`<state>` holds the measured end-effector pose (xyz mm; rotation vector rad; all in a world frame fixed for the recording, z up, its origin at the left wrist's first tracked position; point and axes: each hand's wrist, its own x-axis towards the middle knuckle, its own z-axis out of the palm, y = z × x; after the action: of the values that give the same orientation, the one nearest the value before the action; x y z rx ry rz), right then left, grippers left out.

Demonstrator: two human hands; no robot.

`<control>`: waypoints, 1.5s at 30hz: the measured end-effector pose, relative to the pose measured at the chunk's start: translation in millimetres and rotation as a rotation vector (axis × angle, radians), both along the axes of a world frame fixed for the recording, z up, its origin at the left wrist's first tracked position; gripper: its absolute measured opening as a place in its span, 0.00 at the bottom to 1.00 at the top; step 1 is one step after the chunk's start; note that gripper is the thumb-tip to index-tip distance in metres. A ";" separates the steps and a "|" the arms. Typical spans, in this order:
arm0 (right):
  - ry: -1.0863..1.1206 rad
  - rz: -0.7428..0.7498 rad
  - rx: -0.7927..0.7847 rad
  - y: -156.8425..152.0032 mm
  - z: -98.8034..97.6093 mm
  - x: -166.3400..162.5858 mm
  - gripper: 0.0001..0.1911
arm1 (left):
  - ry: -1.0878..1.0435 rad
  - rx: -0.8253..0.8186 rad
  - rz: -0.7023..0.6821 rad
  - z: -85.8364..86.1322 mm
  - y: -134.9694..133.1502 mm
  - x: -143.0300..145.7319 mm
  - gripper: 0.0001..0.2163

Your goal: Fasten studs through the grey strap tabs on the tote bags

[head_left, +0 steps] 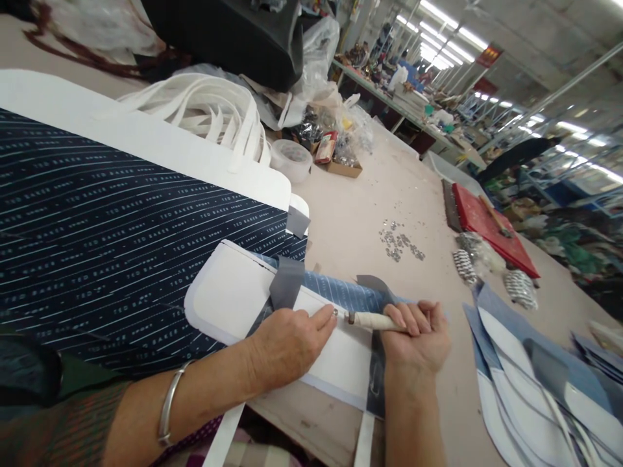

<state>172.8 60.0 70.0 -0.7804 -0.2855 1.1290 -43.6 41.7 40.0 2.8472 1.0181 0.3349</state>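
Note:
In the head view, my left hand [292,344] pinches a small round metal fastener [335,312] between thumb and forefinger, above a white bag panel [335,353]. My right hand [418,331] is wrapped round a tool with a pale, tape-wrapped handle [374,321]. Its narrow end points left, close by the fastener; whether they touch I cannot tell. The panel lies at the table's front edge, with blue striped fabric [331,292] along its far side. A grey tab [287,282] crosses it. White straps [365,441] hang down in front.
Dark striped fabric [121,240] with a white border covers the left side. Behind it stand looped white straps [219,110] and a clear tape roll [292,161]. Scattered metal discs [399,241], a red slab [491,227] and stacked blue-and-white panels [525,376] lie rightward.

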 end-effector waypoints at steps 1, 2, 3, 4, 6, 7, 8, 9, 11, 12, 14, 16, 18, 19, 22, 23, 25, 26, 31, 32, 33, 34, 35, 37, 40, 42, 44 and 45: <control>-0.022 0.001 0.003 2.6 -4.7 -1.0 0.11 | 0.000 -0.003 -0.001 -0.4 0.3 0.0 0.19; -0.038 -0.001 0.003 4.5 -8.8 -1.1 0.11 | 0.001 -0.007 0.000 -0.8 0.6 0.1 0.19; -0.046 -0.005 -0.001 5.7 -12.3 -0.9 0.11 | 0.001 -0.011 -0.003 -1.3 0.9 0.1 0.19; -0.046 -0.013 -0.011 6.5 -15.2 -0.7 0.11 | 0.002 -0.016 -0.005 -1.6 1.2 0.1 0.20; -0.034 -0.035 -0.037 7.1 -19.0 -1.2 0.11 | 0.000 -0.029 -0.013 -2.1 1.7 0.0 0.20; -0.036 -0.045 -0.048 7.1 -20.1 -1.9 0.11 | -0.003 -0.036 -0.018 -2.2 1.8 -0.1 0.21; -0.049 -0.049 -0.053 7.0 -20.6 -2.6 0.11 | -0.005 -0.042 -0.023 -2.4 1.9 -0.2 0.21; -0.070 -0.050 -0.055 6.9 -20.7 -3.4 0.11 | -0.007 -0.048 -0.027 -2.6 1.9 -0.3 0.21; -0.112 -0.044 -0.048 6.9 -19.5 -4.9 0.13 | -0.013 -0.061 -0.034 -3.3 1.9 -0.3 0.21; -0.128 -0.039 -0.040 7.1 -18.3 -5.8 0.14 | -0.017 -0.069 -0.038 -3.7 1.9 -0.1 0.21; -0.140 -0.036 -0.022 8.2 -15.7 -8.7 0.15 | -0.027 -0.083 -0.047 -4.5 2.0 0.5 0.21; -0.138 -0.044 -0.006 10.1 -13.7 -14.2 0.15 | -0.037 -0.094 -0.056 -5.0 2.2 1.2 0.21; -0.127 -0.050 0.017 12.3 -13.0 -21.7 0.15 | -0.052 -0.089 -0.048 -5.3 2.5 1.5 0.20; -0.123 -0.044 0.028 13.2 -12.8 -25.4 0.15 | -0.061 -0.081 -0.037 -5.3 2.6 1.5 0.18; -0.115 -0.019 0.052 13.6 -10.4 -30.4 0.15 | -0.077 -0.050 0.003 -5.5 2.0 0.4 0.16; -0.108 -0.007 0.055 12.9 -8.5 -28.8 0.14 | -0.075 -0.044 0.004 -5.6 1.6 -0.1 0.16; -0.100 -0.004 0.087 10.2 -3.2 -21.2 0.15 | -0.067 -0.037 -0.010 -5.8 0.7 -0.6 0.15; -0.105 -0.011 0.109 8.7 -0.1 -16.3 0.15 | -0.060 -0.036 -0.016 -6.0 0.4 -0.6 0.16; -0.173 -0.074 0.132 4.7 6.2 1.3 0.16 | -0.057 -0.051 0.029 -5.9 1.3 1.2 0.14; -0.159 -0.081 0.119 5.1 4.4 2.4 0.16 | -0.058 -0.050 0.028 -5.6 1.6 1.4 0.15; -0.137 -0.088 0.103 5.7 1.8 3.0 0.16 | -0.058 -0.045 0.022 -5.1 1.9 1.4 0.16; -0.111 -0.095 0.089 6.5 -1.2 3.1 0.15 | -0.059 -0.038 0.010 -4.5 2.1 1.2 0.17; -0.086 -0.099 0.075 7.3 -4.4 2.8 0.14 | -0.060 -0.030 -0.003 -4.0 2.3 1.0 0.18; -0.047 -0.095 0.040 9.0 -9.5 0.8 0.14 | -0.055 -0.027 -0.012 -2.9 2.3 0.5 0.20; -0.001 -0.100 -0.024 11.0 -12.1 -5.5 0.17 | -0.034 -0.050 -0.009 -2.4 2.3 0.6 0.20; 0.024 -0.119 -0.058 12.2 -11.7 -9.8 0.19 | -0.027 -0.060 -0.008 -3.0 2.1 1.1 0.20; 0.027 -0.133 -0.072 13.1 -11.2 -12.5 0.20 | -0.029 -0.059 -0.006 -4.3 1.8 1.6 0.20; 0.017 -0.131 -0.072 13.4 -11.2 -13.1 0.20 | -0.031 -0.057 -0.005 -4.9 1.5 1.7 0.21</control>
<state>159.8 73.5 58.8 -0.8404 -0.1780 1.0266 -41.9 43.3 35.1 2.7848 0.9980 0.3423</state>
